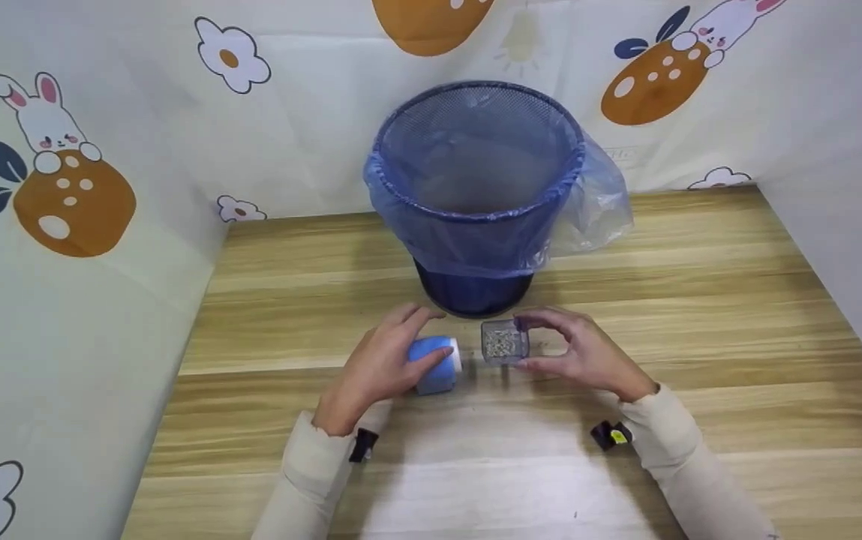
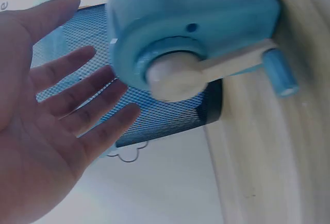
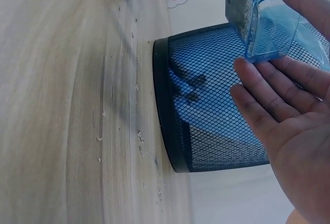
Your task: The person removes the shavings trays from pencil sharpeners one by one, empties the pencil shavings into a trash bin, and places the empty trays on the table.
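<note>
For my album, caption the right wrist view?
Right hand holding a clear container of fine bits before a mesh bin.

You're at a small screened-off desk corner; whether in a home or elsewhere, you can't tell. Pale sheeting (image 1: 310,150) encloses your left, far and right sides, its left and far stretches printed with cartoon rabbits (image 1: 52,127), orange fruit (image 1: 93,206) and flowers (image 1: 250,66). Your wood-grain tabletop (image 1: 273,300), the mesh wastebasket (image 1: 476,294) with its blue liner (image 1: 468,247) at the far side, and the crank sharpener (image 2: 227,7) nearer you suit desk work.
</note>
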The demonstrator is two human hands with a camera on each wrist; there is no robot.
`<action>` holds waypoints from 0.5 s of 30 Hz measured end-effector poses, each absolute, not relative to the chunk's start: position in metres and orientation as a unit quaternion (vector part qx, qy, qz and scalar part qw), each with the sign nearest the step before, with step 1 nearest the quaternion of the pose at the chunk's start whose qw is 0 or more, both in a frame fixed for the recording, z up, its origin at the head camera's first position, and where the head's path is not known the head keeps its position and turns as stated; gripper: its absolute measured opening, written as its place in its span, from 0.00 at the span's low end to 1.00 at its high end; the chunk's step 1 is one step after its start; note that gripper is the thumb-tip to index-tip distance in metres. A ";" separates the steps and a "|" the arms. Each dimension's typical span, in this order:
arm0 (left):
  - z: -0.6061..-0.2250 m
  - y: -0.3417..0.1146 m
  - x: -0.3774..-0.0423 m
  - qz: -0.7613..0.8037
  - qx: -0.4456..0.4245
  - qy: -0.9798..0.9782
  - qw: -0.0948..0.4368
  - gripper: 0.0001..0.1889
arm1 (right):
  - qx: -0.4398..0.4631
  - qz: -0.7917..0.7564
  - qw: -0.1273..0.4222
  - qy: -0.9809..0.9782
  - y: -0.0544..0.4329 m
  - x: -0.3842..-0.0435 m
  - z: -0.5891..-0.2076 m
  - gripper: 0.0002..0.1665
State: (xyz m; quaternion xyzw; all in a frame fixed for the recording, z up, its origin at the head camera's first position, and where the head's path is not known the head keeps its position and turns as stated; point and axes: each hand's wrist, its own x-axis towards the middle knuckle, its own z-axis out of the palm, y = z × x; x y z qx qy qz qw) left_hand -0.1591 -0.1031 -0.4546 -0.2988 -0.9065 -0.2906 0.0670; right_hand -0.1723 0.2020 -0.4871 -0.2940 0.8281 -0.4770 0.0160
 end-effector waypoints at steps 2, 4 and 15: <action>-0.451 -0.103 -0.160 -0.289 -0.308 -0.901 0.095 0.22 | -0.294 -0.477 0.015 0.828 0.202 -0.173 -0.487 0.34; -0.447 -0.103 -0.160 -0.288 -0.316 -0.896 0.121 0.20 | -0.294 -0.477 0.015 0.828 0.202 -0.173 -0.487 0.33; -0.420 -0.099 -0.162 -0.302 -0.343 -0.865 0.205 0.15 | -0.281 -0.468 0.014 0.838 0.199 -0.172 -0.488 0.34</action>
